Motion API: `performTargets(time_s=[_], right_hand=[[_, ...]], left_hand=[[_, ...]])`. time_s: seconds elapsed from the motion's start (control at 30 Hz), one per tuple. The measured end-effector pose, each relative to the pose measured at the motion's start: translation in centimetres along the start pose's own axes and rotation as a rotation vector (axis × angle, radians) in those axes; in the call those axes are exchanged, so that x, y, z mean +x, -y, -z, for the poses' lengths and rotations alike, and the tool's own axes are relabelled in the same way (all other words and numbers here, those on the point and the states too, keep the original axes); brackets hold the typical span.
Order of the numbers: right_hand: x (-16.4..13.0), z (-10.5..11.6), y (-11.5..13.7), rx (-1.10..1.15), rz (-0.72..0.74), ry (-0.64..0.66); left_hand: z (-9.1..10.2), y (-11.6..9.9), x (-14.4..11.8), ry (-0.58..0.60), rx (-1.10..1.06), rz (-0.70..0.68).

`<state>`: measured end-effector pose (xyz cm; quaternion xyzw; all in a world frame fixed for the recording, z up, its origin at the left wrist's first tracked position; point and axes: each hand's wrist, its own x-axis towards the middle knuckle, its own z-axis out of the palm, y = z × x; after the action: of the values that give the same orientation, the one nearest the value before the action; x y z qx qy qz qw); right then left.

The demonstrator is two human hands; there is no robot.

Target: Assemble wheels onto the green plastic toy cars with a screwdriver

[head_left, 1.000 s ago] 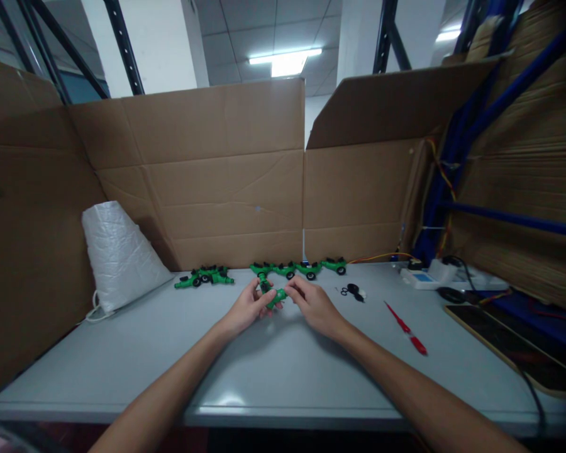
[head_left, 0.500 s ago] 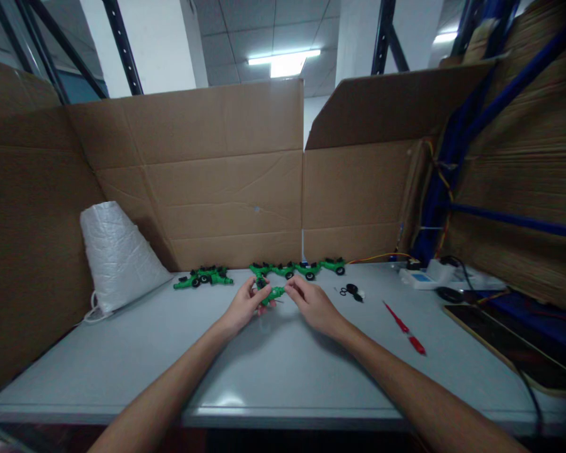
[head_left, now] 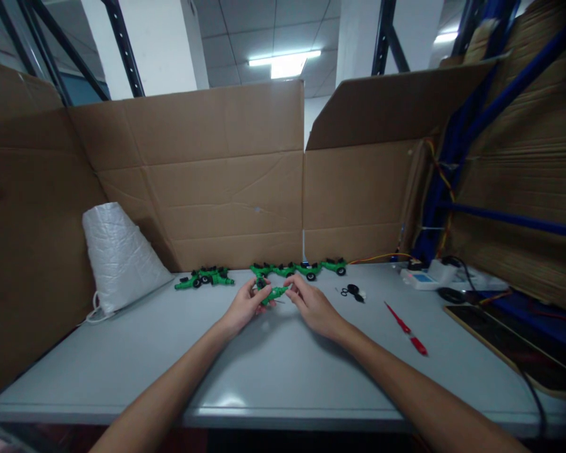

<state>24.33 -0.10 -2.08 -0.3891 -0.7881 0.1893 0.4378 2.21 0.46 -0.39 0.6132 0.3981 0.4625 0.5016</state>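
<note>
The left hand (head_left: 240, 308) is closed around a small green toy (head_left: 276, 293), its thumb lying over the near side and its fingers curled beneath. The right hand (head_left: 318, 308) comes in from the other side, thumb and forefinger nearly together at the toy's right end; whether they pinch the toy itself or some tiny part on it is too small to tell. The toy is between the two hands, held up above the middle of the table (head_left: 283, 371), and a thin rod (head_left: 280, 302) sticks out on its underside.

Just beyond the hands, a row of green toy vehicles (head_left: 311, 270) with black wheels stands along the back of the table, near the cardboard wall (head_left: 231, 201). A cluster of similar vehicles (head_left: 207, 277) sits to the left of the row, close together. Beyond that, at the far left, a silvery white bag (head_left: 120, 258) leans near the cardboard.

To the right of the right hand lie a few small black parts (head_left: 353, 290), and nearer the front a red screwdriver (head_left: 408, 330) lies aslant. A white power strip (head_left: 419, 280) rests farther right, with cables around it.
</note>
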Motion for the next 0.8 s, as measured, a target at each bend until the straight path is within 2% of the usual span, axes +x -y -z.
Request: performTargets(time_s=[0.17, 0.43, 0.8], right_hand=[[0.03, 0.05, -0.01, -0.002, 0.011, 0.004], [-0.04, 0.20, 0.24, -0.065, 0.032, 0.040], [-0.06, 0.40, 0.74, -0.104, 0.042, 0.070]], left_hand=[[0.09, 0.20, 0.02, 0.000, -0.038, 0.041], [0.26, 0.55, 0.02, -0.006, 0.007, 0.010], [0.43, 0.52, -0.09, 0.012, -0.001, 0.041]])
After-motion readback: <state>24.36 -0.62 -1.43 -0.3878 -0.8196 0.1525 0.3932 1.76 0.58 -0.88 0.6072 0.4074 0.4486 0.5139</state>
